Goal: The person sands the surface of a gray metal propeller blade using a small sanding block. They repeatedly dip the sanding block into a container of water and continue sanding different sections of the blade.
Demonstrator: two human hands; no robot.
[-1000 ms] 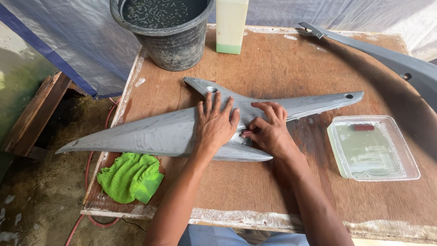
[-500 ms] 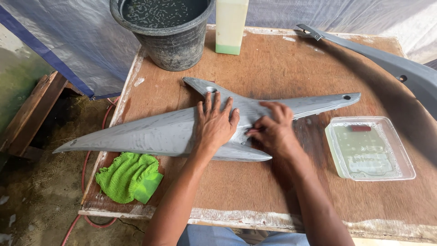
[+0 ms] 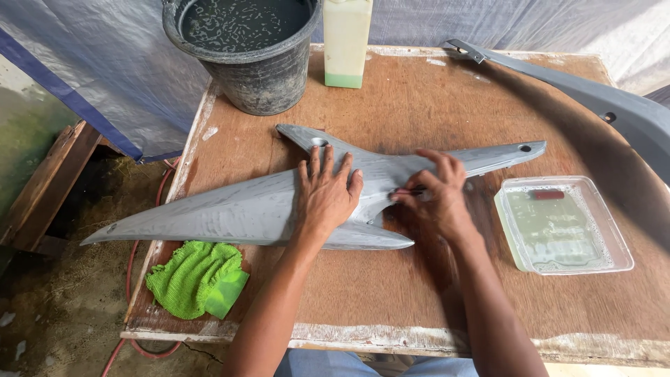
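Wooden bench (image 3: 433, 293), brown plywood top, worn pale along the near edge. Grey tarpaulin (image 3: 105, 77) hangs behind and to the left of it.

Long grey panel (image 3: 230, 209), flat and pointed at both ends, lies across the middle of the bench; its left tip overhangs the bench edge, its right tip ends near the clear tray. Surface looks dull and streaked. A round hole shows near each upper tip.

Second grey panel (image 3: 600, 98), curved, rests at the far right corner, well apart from the first.

Black bucket (image 3: 258, 77) at the far left corner, holding dark water with pale flecks. Just right of it stands a pale rectangular bottle (image 3: 347, 42) with a green band at its base.

Clear plastic tray (image 3: 562, 223) on the right side, holding greenish liquid and a small red object at its far end.

Green cloth (image 3: 197, 278), bunched, at the near left corner, just below the long panel.

Left hand (image 3: 326, 199): flat on the long panel, fingers spread, pressing down; the grip is apart, holding nothing.

Right hand (image 3: 436, 199): on the panel's notched middle, fingers curled together over a small dark piece (image 3: 408, 190) pinched against the surface. What the piece is, cannot tell.
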